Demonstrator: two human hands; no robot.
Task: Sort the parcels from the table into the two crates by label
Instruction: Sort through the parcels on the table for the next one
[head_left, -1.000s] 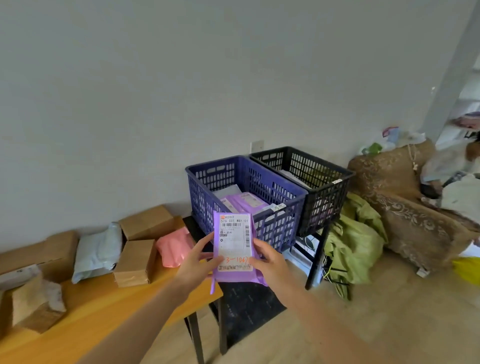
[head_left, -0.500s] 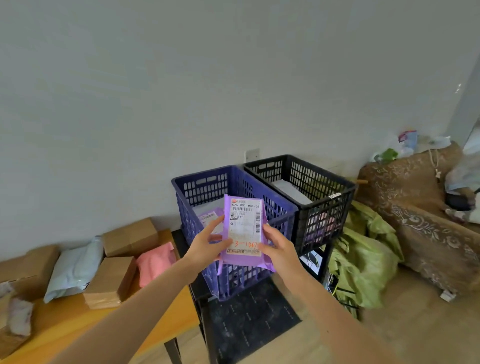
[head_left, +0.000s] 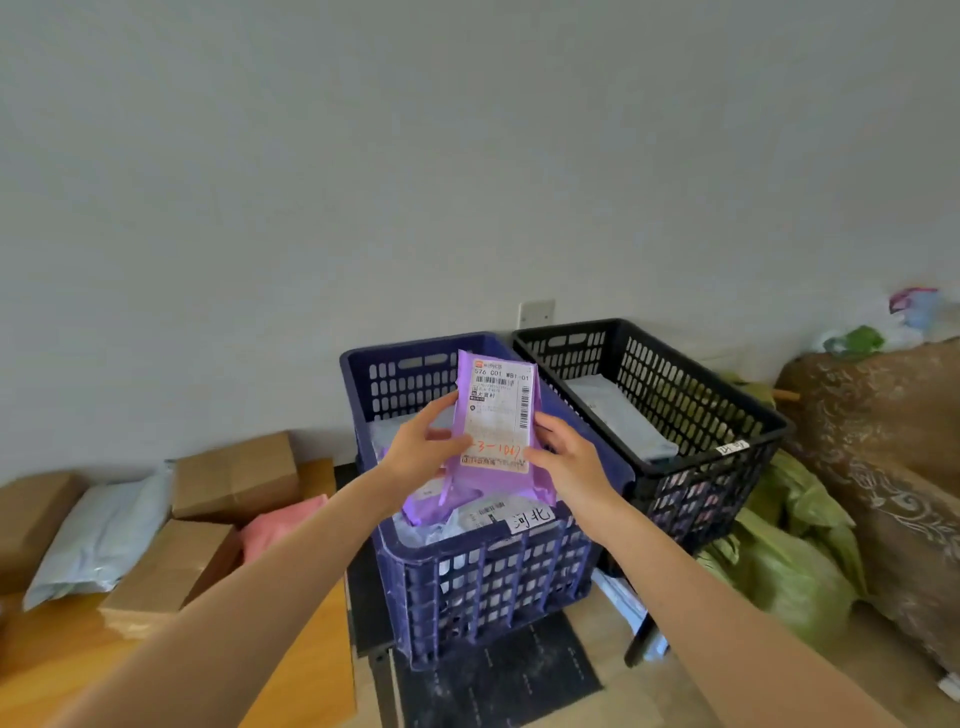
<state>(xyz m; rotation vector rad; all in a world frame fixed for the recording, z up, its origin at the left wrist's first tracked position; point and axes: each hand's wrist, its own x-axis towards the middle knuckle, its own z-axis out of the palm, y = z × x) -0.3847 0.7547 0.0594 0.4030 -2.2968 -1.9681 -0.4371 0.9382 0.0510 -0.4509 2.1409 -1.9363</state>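
I hold a purple parcel (head_left: 496, 447) with a white shipping label upright above the blue crate (head_left: 483, 582). My left hand (head_left: 423, 449) grips its left edge and my right hand (head_left: 563, 457) grips its right edge. Inside the blue crate lie several parcels, one of them purple; a handwritten tag sits on its front rim. Right beside it stands the black crate (head_left: 691, 431), holding a grey parcel (head_left: 621, 415) and carrying its own tag. Left on the wooden table (head_left: 311, 654) lie two brown boxes (head_left: 236, 475), a grey mailer (head_left: 98, 540) and a pink parcel (head_left: 278, 530).
Both crates stand on a black stand (head_left: 498, 680) to the right of the table. Green bags (head_left: 789, 561) lie on the floor beside a brown patterned sofa (head_left: 883, 457) at the right. A wall with a socket is behind the crates.
Both hands have carried the purple parcel forward, from over the table's corner to above the blue crate. The view has moved closer to the crates.
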